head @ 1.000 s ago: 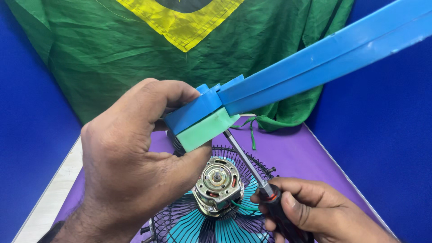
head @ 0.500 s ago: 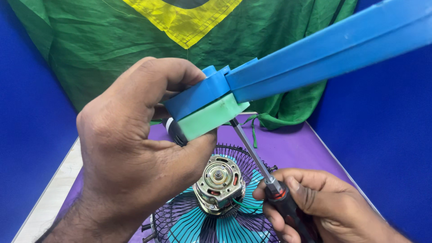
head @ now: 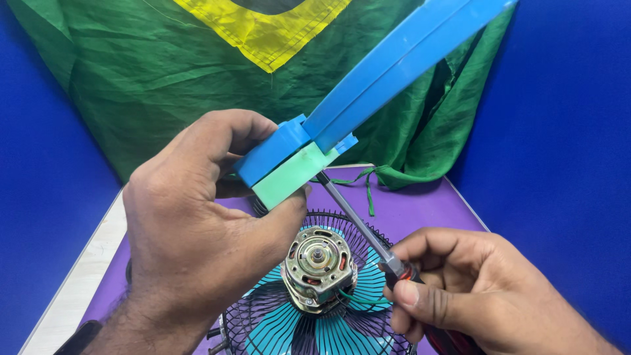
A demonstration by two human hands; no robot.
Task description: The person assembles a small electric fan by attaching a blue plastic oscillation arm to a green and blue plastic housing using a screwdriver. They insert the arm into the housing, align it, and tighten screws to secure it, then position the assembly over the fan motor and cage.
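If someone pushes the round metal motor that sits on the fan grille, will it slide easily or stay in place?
The motor looks like solid metal with copper windings, so it is probably heavy for its size and hard to shift. It seems joined to the wire grille, so both would likely move together. Its smooth casing may feel slippery, but it is wide and low, so it is unlikely to tip.

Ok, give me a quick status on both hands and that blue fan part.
Left hand grips blue and green fan part, raised. Right hand holds screwdriver, tip at the part's underside. Motor on fan grille below, apart from it.
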